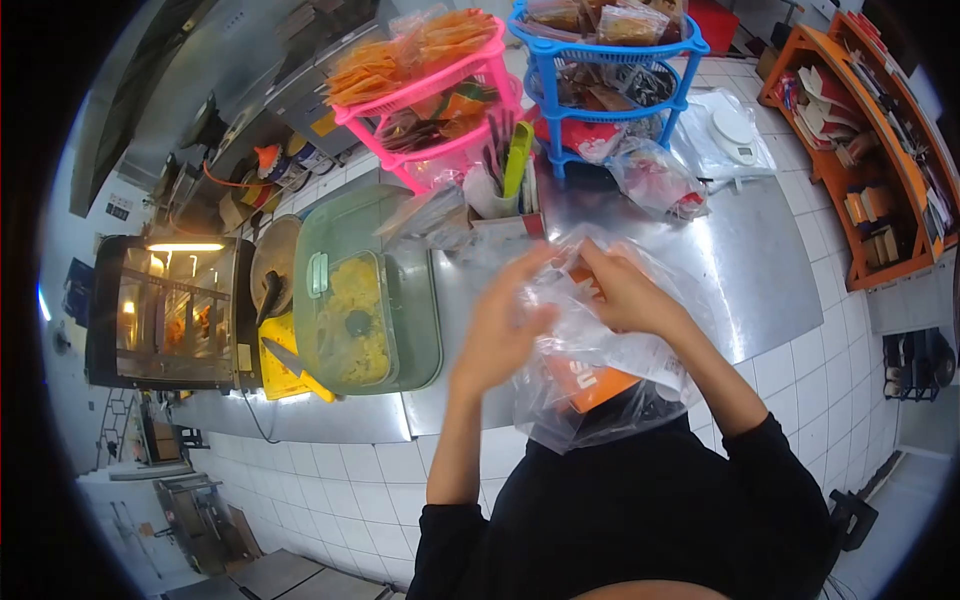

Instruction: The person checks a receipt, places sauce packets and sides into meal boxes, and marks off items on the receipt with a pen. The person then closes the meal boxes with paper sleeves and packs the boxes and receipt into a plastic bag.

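A clear plastic bag [560, 420] lies at the near edge of the steel table, with an orange box [592, 382] with white lettering inside it. A white paper slip shows at the box's right. My left hand [505, 320] is blurred by motion, its fingers apart at the bag's left side. At the bag's top, my right hand [622, 285] has its thumb and fingers pressed together on the plastic. The bag partly hides the box.
Left of the bag sits a green tub [425, 300] with yellow food, then a knife [285, 358] on a yellow board and a lit glass warmer [180, 310]. Pink [420, 100] and blue racks [610, 50] and a white scale [733, 128] stand behind.
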A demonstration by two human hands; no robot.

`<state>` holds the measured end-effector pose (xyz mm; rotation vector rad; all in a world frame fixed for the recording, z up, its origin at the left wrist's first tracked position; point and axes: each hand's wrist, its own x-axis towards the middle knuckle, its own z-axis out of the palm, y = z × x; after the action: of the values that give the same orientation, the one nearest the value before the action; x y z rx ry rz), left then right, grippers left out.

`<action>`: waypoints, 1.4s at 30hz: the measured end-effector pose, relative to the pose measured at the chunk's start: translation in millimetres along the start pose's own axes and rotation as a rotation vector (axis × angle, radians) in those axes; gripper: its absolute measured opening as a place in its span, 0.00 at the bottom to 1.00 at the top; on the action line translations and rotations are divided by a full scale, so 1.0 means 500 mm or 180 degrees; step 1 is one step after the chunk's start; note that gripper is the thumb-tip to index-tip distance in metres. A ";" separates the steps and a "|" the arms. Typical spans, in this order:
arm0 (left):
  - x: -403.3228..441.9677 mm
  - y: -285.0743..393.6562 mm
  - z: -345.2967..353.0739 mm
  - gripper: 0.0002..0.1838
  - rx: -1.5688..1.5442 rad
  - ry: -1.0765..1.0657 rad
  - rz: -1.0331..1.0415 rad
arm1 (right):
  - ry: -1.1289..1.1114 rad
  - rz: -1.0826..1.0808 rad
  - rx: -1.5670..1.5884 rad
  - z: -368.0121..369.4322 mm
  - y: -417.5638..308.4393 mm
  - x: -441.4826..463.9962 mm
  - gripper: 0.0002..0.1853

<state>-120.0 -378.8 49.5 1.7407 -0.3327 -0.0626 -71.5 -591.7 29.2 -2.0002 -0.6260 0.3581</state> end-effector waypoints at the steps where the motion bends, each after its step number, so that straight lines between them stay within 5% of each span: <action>1: -0.006 -0.004 0.042 0.37 -0.0079 -0.0241 -0.0428 | 0.0008 0.0032 0.0219 0.004 0.021 0.003 0.21; 5: -0.022 -0.080 0.117 0.39 0.1612 -0.0403 0.0417 | 0.0830 -0.0504 -0.0602 -0.011 0.030 -0.074 0.20; 8: -0.024 -0.084 0.121 0.42 0.1949 -0.0478 0.0377 | 0.0098 0.1315 0.0416 -0.043 -0.055 -0.189 0.19; 15: -0.039 -0.005 0.191 0.62 0.3293 -0.1023 -0.0071 | -0.1025 0.1302 -0.2143 0.009 -0.069 -0.386 0.38; 22: -0.048 -0.003 0.236 0.73 0.3627 -0.0989 -0.0340 | -0.1232 0.1627 -0.4271 -0.102 -0.190 -0.461 0.26; 25: -0.060 -0.011 0.250 0.71 0.3660 -0.0757 -0.0215 | 0.0327 0.0403 -0.3862 -0.136 -0.206 -0.425 0.23; 27: -0.075 -0.017 0.258 0.69 0.3659 -0.0603 -0.0056 | 0.1232 0.0126 -0.3398 -0.102 -0.173 -0.392 0.27; 29: -0.090 -0.026 0.259 0.67 0.3620 -0.0433 0.0160 | 0.1382 0.0481 -0.3117 -0.082 -0.099 -0.369 0.31; 31: -0.102 -0.037 0.248 0.64 0.3440 -0.0508 0.0326 | 0.0799 0.1477 -0.3001 -0.100 -0.032 -0.359 0.35; 34: -0.100 -0.046 0.235 0.55 0.3241 -0.0451 0.0592 | 0.0751 0.1291 -0.0959 -0.198 -0.138 -0.355 0.29; 38: -0.104 -0.054 0.223 0.42 0.3285 -0.0507 0.0781 | 0.0811 0.0285 0.0172 -0.206 -0.297 -0.296 0.30; 42: -0.077 -0.010 0.187 0.35 0.0220 -0.0304 0.0164 | 0.0142 -0.0715 0.0217 -0.131 -0.284 -0.160 0.30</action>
<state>-176.7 -457.3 20.4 1.8001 -0.4543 -0.0982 -145.0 -628.4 184.4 -1.8457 -0.7911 0.1958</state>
